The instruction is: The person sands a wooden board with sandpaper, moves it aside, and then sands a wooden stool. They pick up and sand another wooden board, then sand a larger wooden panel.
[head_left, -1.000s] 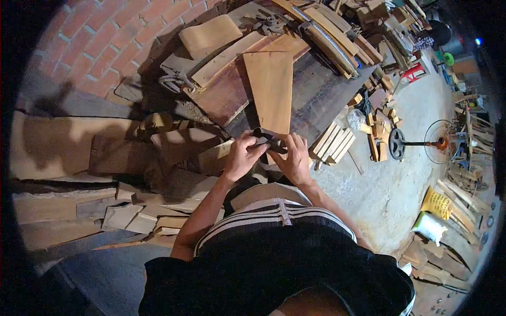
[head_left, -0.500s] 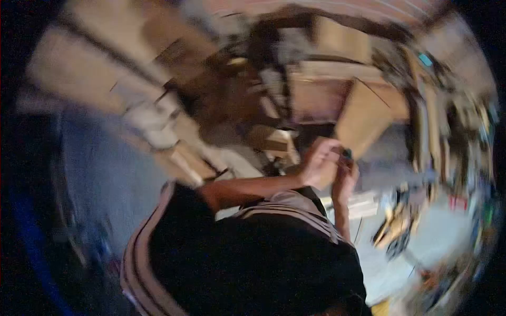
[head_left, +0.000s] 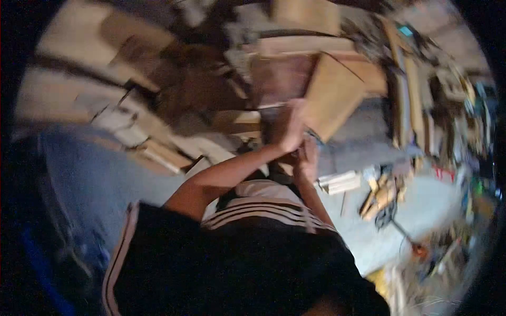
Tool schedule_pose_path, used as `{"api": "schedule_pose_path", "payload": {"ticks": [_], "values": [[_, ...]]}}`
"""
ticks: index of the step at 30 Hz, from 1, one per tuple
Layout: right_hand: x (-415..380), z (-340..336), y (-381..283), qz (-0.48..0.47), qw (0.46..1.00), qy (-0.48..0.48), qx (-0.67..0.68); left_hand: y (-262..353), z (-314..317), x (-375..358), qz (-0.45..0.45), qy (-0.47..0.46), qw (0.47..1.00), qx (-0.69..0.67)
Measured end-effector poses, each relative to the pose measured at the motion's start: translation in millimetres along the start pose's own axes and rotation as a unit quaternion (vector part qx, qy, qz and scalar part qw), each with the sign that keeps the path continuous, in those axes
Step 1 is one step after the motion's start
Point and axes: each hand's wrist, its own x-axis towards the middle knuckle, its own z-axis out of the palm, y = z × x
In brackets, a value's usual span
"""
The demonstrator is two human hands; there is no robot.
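Both my hands are close together in front of my waist, in the middle of the view. My left hand (head_left: 289, 132) reaches in from the left, its fingers pointing up and smeared by motion. Just below and right of it, my right hand (head_left: 307, 162) has its fingers bent around something small and dark that I cannot make out. A tan wooden board (head_left: 337, 97) lies slanted just beyond my hands, with its lower corner nearest to them. Behind that board is a reddish-brown wooden panel (head_left: 279, 79).
Long wooden planks (head_left: 406, 95) lie at the right. Pale wood strips (head_left: 340, 183) and wood scraps (head_left: 379, 199) are on the light floor (head_left: 421, 210). A dark wheel-like thing (head_left: 386, 217) lies beside them. Wood pieces (head_left: 163, 156) line the left side.
The view has swung, so the surroundings and my hands appear further left. My left hand's fingers point more upward than before. The small dark thing between my hands is harder to see.
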Motion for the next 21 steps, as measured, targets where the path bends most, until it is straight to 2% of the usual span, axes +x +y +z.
{"api": "schedule_pose_path", "payload": {"ticks": [1, 2, 4, 5, 7, 8, 10, 12, 14, 15, 16, 17, 18, 19, 20, 21], "values": [[6, -5, 5, -0.069, 0.992, 0.002, -0.105, 28, -33, -4, -0.049, 0.007, 0.998, 0.028], [16, -11, 14, -0.139, 0.968, -0.010, -0.206, -2, -14, -25, -0.045, 0.013, 0.995, 0.085], [47, -39, 7, -0.124, 0.980, -0.049, -0.145, -25, -13, -67, 0.031, -0.125, 0.983, 0.132], [69, -46, 19, -0.131, 0.974, -0.027, -0.181, -22, -16, -71, 0.033, -0.135, 0.983, 0.124], [116, -59, 63, -0.168, 0.977, 0.100, -0.085, -10, -23, -80, 0.078, -0.168, 0.963, 0.198], [152, -65, 81, -0.168, 0.966, 0.145, -0.132, -8, -22, -78, 0.071, -0.170, 0.963, 0.195], [207, -89, 86, -0.092, 0.966, 0.157, -0.185, -8, -23, -74, 0.057, -0.200, 0.959, 0.194], [226, -84, 97, -0.061, 0.972, 0.161, -0.160, -6, -24, -74, 0.048, -0.199, 0.957, 0.205], [187, -66, 94, -0.176, 0.969, 0.172, -0.017, -9, -24, -77, 0.036, -0.194, 0.962, 0.190], [153, -50, 83, -0.168, 0.846, 0.180, -0.473, -13, -24, -80, 0.039, -0.192, 0.962, 0.190], [113, -31, 68, -0.119, 0.534, 0.150, -0.824, -19, -21, -83, 0.048, -0.181, 0.964, 0.189], [73, -17, 53, -0.149, 0.822, -0.001, -0.550, -23, -18, -85, 0.055, -0.170, 0.966, 0.186], [46, -1, 55, -0.142, 0.886, -0.109, -0.428, -25, -16, -85, 0.055, -0.168, 0.967, 0.185], [31, -18, 38, -0.166, 0.974, -0.035, -0.151, -27, -15, -85, 0.051, -0.176, 0.962, 0.203], [42, -21, 44, -0.167, 0.974, -0.035, -0.151, -26, -15, -83, 0.047, -0.186, 0.956, 0.222], [64, -23, 54, -0.200, 0.874, -0.017, -0.442, -26, -16, -84, 0.045, -0.188, 0.956, 0.222]]}}
